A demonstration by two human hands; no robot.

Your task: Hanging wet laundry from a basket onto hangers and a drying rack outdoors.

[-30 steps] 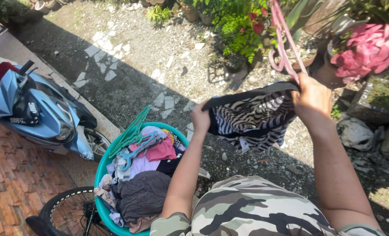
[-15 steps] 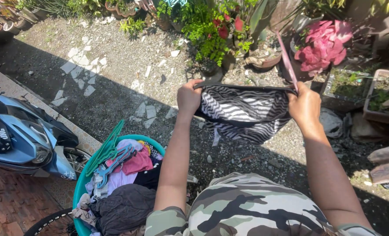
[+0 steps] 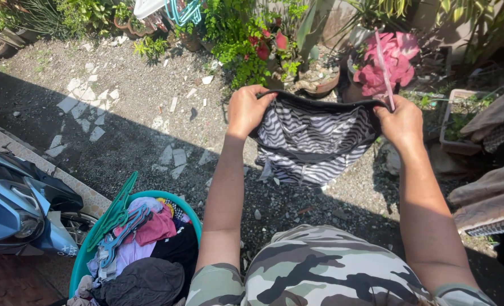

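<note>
Up at twelve o'clock, above the gravel: left hand (image 3: pixel 246 109) clenching its fingers (image 3: pixel 256 97) over the dark waistband of a zebra-striped garment (image 3: pixel 311 141), right hand (image 3: pixel 402 120) gripping the opposite end of that band, fingers (image 3: pixel 383 111) curled round it and also pinching a pink hanger (image 3: pixel 383 65) rising toward one o'clock. Hanging stretched between both hands, garment sagging below them, striped cloth drooping toward six o'clock, clear of the ground. Reaching up from a camouflage shirt (image 3: pixel 320 269) at six o'clock, both bare forearms. Sitting at seven o'clock, a teal laundry basket (image 3: pixel 190 211) heaped with mixed clothes, with green and blue hangers (image 3: pixel 116 224) lying on the pile. Standing at nine o'clock just beside the basket, a blue scooter (image 3: pixel 19 207). Growing behind the garment at twelve to one o'clock, potted plants (image 3: pixel 246 39) and a pink-leaved plant (image 3: pixel 390 59). Lying across the gravel ground (image 3: pixel 133 130), a hard edge of shadow.
</note>
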